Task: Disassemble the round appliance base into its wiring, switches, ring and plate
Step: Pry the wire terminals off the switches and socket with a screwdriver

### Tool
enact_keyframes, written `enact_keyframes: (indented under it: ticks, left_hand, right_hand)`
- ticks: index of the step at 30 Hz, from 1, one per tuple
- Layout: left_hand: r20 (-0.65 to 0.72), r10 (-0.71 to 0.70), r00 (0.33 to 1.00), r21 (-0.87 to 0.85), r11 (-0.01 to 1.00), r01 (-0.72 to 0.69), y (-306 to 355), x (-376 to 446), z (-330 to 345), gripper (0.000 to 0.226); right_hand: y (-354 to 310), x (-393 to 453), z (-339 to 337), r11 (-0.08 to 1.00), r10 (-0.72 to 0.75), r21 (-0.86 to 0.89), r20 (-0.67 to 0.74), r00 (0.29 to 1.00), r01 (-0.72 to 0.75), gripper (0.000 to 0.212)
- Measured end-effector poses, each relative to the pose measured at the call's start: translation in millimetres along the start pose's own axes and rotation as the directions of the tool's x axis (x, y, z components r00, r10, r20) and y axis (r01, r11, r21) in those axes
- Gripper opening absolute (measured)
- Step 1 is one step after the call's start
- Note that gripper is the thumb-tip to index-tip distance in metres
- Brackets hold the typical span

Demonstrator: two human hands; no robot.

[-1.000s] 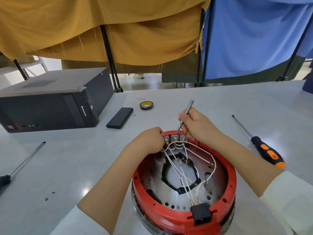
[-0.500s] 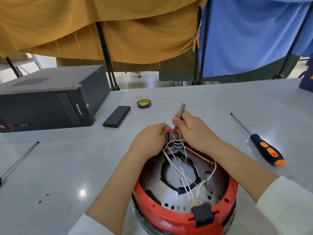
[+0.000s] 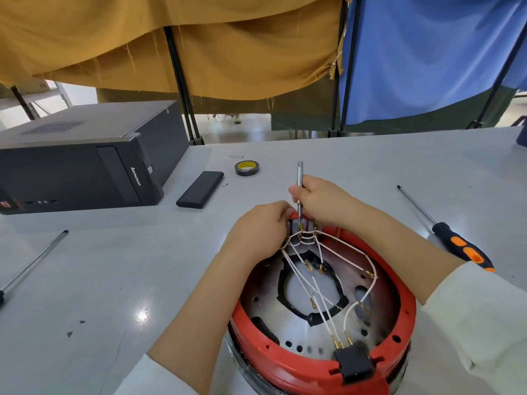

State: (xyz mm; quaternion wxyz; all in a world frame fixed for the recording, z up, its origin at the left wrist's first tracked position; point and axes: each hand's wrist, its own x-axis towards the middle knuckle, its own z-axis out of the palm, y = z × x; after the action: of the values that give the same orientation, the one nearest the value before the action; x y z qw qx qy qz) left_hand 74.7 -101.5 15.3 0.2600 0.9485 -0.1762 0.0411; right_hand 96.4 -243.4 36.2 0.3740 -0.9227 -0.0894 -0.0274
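From the head camera, a round appliance base with a red plastic ring (image 3: 399, 317) sits at the near edge of the pale grey worktop (image 3: 114, 266), a little right of centre. Inside the ring lies a shiny perforated metal plate (image 3: 265, 303) with a black-edged opening in its middle. Thin white wires with brass terminals (image 3: 322, 309) run from a black connector block (image 3: 355, 362) at the near rim across the plate to a row of grey switches (image 3: 302, 225) at the far rim.

The right hand (image 3: 322, 199) has its fingers curled round a slim silver precision screwdriver (image 3: 299, 181), held almost upright with its tip down at the switches. The left hand (image 3: 262, 226) rests on the far-left rim beside them, fingers curled in against the switch block; what exactly they pinch is hidden.

A black desktop computer case (image 3: 79, 161) lies at the far left of the worktop, with a flat black rectangular box (image 3: 200, 189) just beside it and a roll of black tape with a yellow core (image 3: 246, 167) further along. An orange-and-black-handled screwdriver (image 3: 453, 240) lies towards the right edge, and a long steel-shafted screwdriver (image 3: 34, 260) towards the left edge.
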Motion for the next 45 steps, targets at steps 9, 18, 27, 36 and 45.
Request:
enact_keyframes:
  ticks: [9, 18, 27, 36, 45]
  left_hand:
    - [0.003, -0.002, 1.0, -0.012, 1.0, 0.002, -2.1, 1.4, 1.1, 0.023]
    - [0.001, 0.005, 1.0, 0.01, 1.0, -0.005, -2.9, 2.1, 2.3, 0.027]
    - [0.005, -0.007, 1.0, 0.0, 1.0, 0.007, -3.6, 1.8, 2.8, 0.025]
    - [-0.001, -0.006, 1.0, -0.011, 1.0, 0.006, -2.6, 0.7, 2.3, 0.03]
    - [-0.001, -0.01, 1.0, -0.007, 1.0, 0.01, -3.3, 1.8, 2.7, 0.028]
  right_hand:
    - [10.0, -18.0, 2.7, 0.984, -0.106, 0.132, -0.117, 0.987, 0.122, 0.023]
    - [2.6, -6.1, 1.8, 0.999, -0.018, 0.036, -0.054, 0.998, 0.02, 0.025]
    - [-3.6, -4.4, -2.7, 0.963, 0.125, 0.235, 0.046, 0.991, -0.132, 0.026]
    - [10.6, -28.3, -0.3, 0.96, -0.012, 0.275, -0.151, 0.988, 0.054, 0.023]
    - [9.7, -28.0, 0.7, 0.986, -0.076, 0.14, -0.134, 0.988, 0.094, 0.023]
